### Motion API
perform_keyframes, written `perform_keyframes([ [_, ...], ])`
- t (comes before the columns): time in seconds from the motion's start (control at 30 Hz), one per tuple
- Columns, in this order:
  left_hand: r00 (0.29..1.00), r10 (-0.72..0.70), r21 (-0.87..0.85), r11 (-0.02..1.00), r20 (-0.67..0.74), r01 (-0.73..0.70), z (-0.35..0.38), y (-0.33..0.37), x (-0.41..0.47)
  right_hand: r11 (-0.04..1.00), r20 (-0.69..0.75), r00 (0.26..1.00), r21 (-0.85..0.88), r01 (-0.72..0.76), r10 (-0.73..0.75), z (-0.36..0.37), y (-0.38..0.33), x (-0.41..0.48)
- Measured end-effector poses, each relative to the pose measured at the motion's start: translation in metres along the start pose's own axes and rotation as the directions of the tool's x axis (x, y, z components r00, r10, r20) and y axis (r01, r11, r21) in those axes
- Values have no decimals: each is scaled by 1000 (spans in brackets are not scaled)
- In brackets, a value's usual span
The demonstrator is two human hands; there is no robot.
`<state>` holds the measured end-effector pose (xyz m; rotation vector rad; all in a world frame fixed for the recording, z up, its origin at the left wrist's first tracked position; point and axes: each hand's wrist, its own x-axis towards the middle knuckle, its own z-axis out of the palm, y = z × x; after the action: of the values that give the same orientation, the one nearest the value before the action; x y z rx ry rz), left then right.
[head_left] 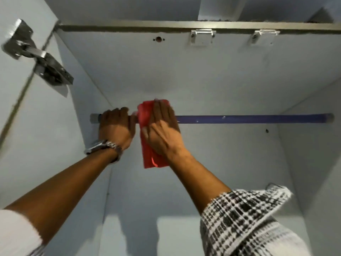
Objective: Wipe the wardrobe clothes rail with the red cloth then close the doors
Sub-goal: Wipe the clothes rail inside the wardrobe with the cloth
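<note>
A dark blue clothes rail (249, 119) runs across the inside of the white wardrobe, from the left wall to the right wall. My left hand (115, 126), with a metal watch on the wrist, is wrapped around the rail near its left end. Just to its right, the red cloth (145, 115) is draped over the rail and hangs down below it. My right hand (162, 130) lies flat on the cloth with fingers straight, pressing it against the rail. Part of the cloth is hidden under this hand.
The open left door with a metal hinge (36, 54) stands at the upper left. Two metal catches (203, 35) (263, 35) sit under the wardrobe's top panel. White side walls close in on the left and right.
</note>
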<state>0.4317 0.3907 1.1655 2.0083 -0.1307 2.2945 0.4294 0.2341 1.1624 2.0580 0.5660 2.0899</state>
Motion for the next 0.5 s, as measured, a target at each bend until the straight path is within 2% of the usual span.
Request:
perform_keyframes([
  [0.07, 988, 114, 40, 993, -101, -111, 13, -9, -14, 999, 14, 999, 0, 52, -52, 1, 11, 1],
  [0.17, 957, 228, 55, 974, -178, -221, 32, -16, -23, 988, -53, 988, -54, 143, -145, 7, 28, -1],
  [0.33, 956, 194, 38, 981, -222, -190, 42, 7, -25, 992, -127, 986, -75, 97, -106, 18, 47, -13],
  [0.5, 943, 216, -18, 973, -252, -228, 66, 78, -18, 993, -188, 981, -118, 16, -39, 16, 130, -48],
])
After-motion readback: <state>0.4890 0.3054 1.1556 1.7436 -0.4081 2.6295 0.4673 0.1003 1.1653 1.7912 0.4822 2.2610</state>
